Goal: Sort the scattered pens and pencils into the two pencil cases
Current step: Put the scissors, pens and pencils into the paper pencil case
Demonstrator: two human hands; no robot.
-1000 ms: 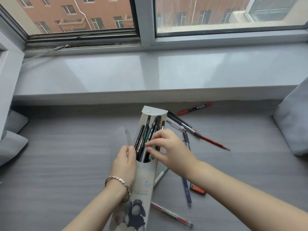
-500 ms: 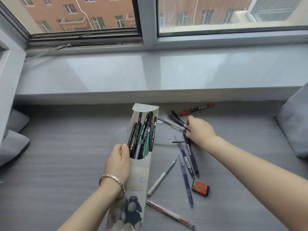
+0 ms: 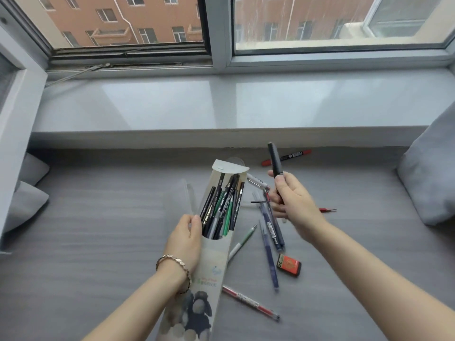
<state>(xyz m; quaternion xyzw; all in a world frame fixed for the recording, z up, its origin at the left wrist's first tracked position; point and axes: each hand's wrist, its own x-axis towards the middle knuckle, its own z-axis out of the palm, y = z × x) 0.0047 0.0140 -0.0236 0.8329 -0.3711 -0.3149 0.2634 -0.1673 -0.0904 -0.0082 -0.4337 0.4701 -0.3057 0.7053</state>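
My left hand (image 3: 186, 238) grips a tall grey pencil case (image 3: 210, 264) with a sheep print, tilted and open at the top, holding several dark pens and pencils (image 3: 222, 209). A clear second case (image 3: 188, 199) lies flat just left of it, hard to make out. My right hand (image 3: 293, 205) holds a thick black pen (image 3: 275, 162) upright above the table, to the right of the case's open top. Scattered on the table are blue pens (image 3: 270, 230), a green-and-white pen (image 3: 242, 241), a red pen (image 3: 251, 302) and a red marker (image 3: 288, 157).
A red 2B lead box (image 3: 288, 264) lies by the blue pens. A pale window sill (image 3: 221, 107) runs along the back. Grey cushions sit at the right edge (image 3: 430, 175) and at the left (image 3: 24, 200).
My right hand has left the case, reached to the pens on the right, and lifted a thick black pen off the table. The left hand keeps holding the case.
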